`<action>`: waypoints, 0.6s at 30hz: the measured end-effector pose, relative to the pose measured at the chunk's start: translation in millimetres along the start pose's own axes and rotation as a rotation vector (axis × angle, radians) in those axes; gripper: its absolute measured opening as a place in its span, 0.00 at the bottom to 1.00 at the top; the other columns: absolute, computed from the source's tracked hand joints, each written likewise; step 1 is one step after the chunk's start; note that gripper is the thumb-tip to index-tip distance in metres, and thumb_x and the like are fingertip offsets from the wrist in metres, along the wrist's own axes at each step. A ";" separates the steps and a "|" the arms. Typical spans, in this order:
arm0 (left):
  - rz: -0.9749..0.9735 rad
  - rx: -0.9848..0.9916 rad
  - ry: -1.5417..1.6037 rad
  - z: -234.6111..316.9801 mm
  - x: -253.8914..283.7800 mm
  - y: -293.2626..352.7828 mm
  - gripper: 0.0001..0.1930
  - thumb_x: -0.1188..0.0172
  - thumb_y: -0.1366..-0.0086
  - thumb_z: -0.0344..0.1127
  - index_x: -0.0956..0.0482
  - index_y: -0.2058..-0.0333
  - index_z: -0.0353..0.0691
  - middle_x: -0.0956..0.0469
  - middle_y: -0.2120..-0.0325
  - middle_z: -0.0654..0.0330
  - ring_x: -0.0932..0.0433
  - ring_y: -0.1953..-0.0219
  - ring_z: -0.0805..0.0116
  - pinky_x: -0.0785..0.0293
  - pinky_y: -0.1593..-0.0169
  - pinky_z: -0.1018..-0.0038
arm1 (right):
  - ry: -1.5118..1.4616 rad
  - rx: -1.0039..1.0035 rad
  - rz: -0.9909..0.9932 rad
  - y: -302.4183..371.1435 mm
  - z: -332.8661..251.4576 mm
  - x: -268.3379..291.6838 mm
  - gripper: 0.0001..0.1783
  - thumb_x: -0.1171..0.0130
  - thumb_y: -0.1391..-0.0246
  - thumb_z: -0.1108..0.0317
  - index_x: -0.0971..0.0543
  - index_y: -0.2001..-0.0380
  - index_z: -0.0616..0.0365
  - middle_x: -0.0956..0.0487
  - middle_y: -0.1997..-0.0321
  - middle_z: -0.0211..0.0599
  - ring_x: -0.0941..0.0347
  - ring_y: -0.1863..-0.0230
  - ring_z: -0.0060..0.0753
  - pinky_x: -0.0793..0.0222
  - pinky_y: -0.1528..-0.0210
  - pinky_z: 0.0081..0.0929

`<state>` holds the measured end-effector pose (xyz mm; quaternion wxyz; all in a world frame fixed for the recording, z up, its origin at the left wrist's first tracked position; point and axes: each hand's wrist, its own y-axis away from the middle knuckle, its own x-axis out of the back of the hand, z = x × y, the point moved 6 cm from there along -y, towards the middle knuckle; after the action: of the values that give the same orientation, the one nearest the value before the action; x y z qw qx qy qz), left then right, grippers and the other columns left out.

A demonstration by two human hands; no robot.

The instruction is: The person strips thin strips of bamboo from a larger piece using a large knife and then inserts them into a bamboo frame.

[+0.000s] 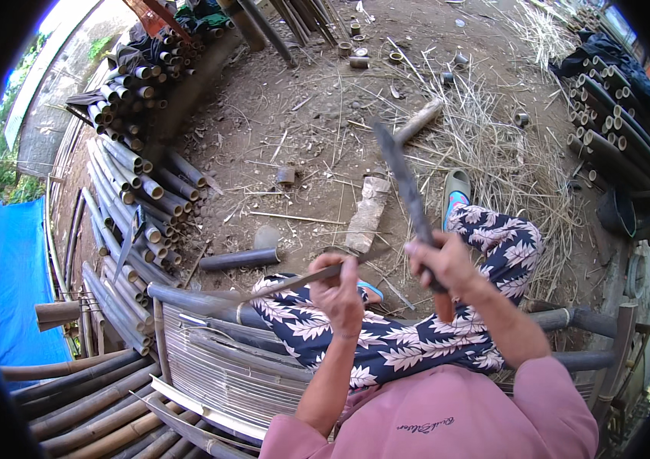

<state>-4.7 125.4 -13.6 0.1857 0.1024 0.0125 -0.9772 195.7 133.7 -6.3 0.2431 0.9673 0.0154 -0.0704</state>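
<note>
My left hand (338,294) is closed on a thin bamboo strip (287,285), pinched between thumb and fingers, its long end running left over my thigh. My right hand (447,264) is wrapped round a machete (400,170). The dark blade points up and away, raised clear of the strip, and the brown wooden handle end shows below my fist. Past my hands, a pale chopped wooden block (368,214) lies on the dirt between my feet.
I sit on a bamboo bench (225,367). Stacked bamboo poles (134,176) rise at the left, with more bamboo poles (608,115) at the right. A log (420,121), a dark bamboo piece (239,259) and straw-like shavings (485,122) lie on the ground.
</note>
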 end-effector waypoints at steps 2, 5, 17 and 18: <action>-0.108 -0.006 -0.021 -5.2 -16.7 2.7 0.08 0.40 0.38 0.22 0.29 0.63 0.37 0.27 0.66 0.62 0.28 0.65 0.79 0.30 0.61 0.81 | -0.147 0.012 0.030 -0.8 15.0 -18.6 0.15 0.36 0.44 0.59 0.22 0.72 0.61 0.21 0.80 0.32 0.31 0.85 0.16 0.38 0.84 0.16; -0.349 -0.287 -0.252 -8.6 -31.7 23.1 0.14 0.41 0.39 0.21 0.29 0.55 0.34 0.26 0.59 0.56 0.25 0.58 0.73 0.28 0.54 0.77 | -0.342 0.080 0.164 -23.6 29.0 -17.7 0.14 0.38 0.42 0.60 0.22 0.72 0.61 0.22 0.80 0.32 0.31 0.85 0.16 0.38 0.84 0.18; -0.586 0.773 -0.053 -5.9 18.7 55.6 0.17 0.49 0.28 0.36 0.26 0.48 0.30 0.28 0.76 0.67 0.35 0.83 0.83 0.37 0.80 0.84 | 0.724 0.481 0.276 -37.3 -47.1 25.9 0.26 0.43 0.42 0.43 0.23 0.67 0.60 0.22 0.80 0.38 0.25 0.79 0.32 0.31 0.76 0.32; -0.527 0.723 -0.142 -1.2 12.9 46.4 0.15 0.49 0.29 0.35 0.22 0.52 0.30 0.28 0.77 0.68 0.38 0.83 0.85 0.41 0.80 0.85 | 0.880 0.520 0.245 -28.6 -37.6 18.8 0.27 0.44 0.43 0.41 0.24 0.68 0.59 0.22 0.79 0.40 0.24 0.78 0.37 0.29 0.75 0.34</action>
<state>0.7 77.7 -16.8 -0.1169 0.0868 -0.3168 -0.9373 217.3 176.6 10.4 -0.0280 0.9285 -0.0154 0.3700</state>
